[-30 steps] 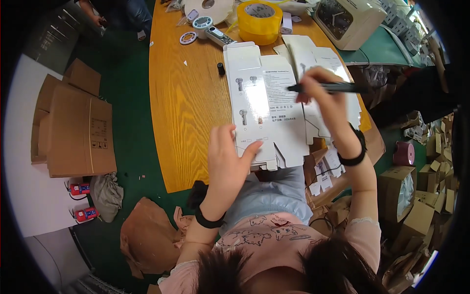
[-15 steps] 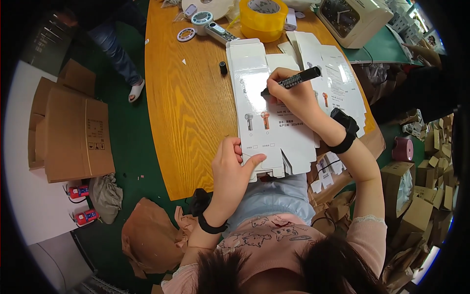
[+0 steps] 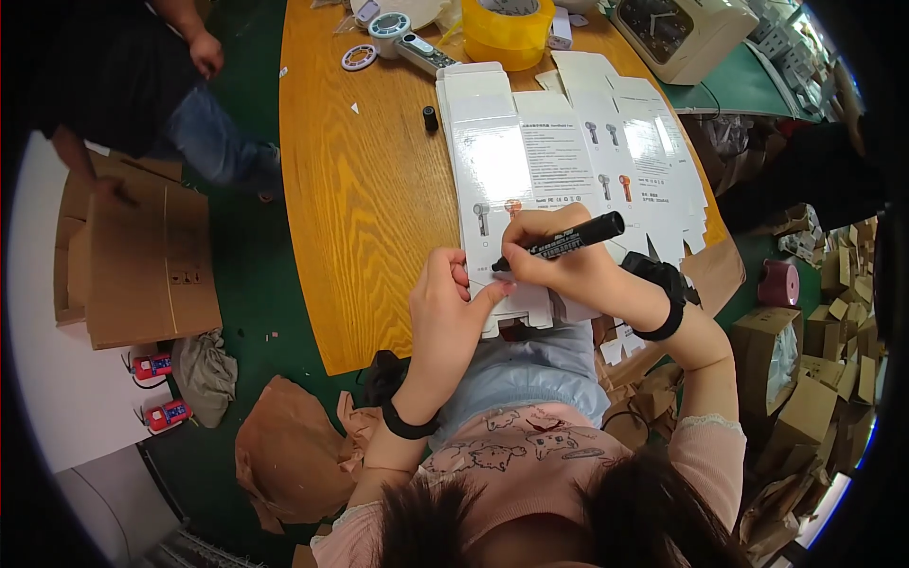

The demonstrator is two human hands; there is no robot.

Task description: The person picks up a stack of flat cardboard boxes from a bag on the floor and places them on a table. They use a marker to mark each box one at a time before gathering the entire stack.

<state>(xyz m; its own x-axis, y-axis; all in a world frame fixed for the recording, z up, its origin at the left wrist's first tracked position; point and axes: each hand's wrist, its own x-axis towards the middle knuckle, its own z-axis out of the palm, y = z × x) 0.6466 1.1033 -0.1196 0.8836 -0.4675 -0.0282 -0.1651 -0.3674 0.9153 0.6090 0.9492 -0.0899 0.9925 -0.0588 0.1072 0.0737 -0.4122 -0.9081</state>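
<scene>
Left hand [image 3: 443, 317]: fingers gripped flat carton [image 3: 488, 170], frame centre
Right hand [image 3: 576, 270]: fingers clamped around marker [image 3: 598, 228]
Cap [image 3: 431, 118]: sat upper centre

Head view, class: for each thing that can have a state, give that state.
White carton: flattened
Black marker: uncapped, tip toward the carton
Marker cap: off, on the table
Left hand: gripping the carton's edge
Right hand: closed around the marker
Yellow tape roll: lying flat
Handheld fan: lying down
Beige clock: upright
</scene>
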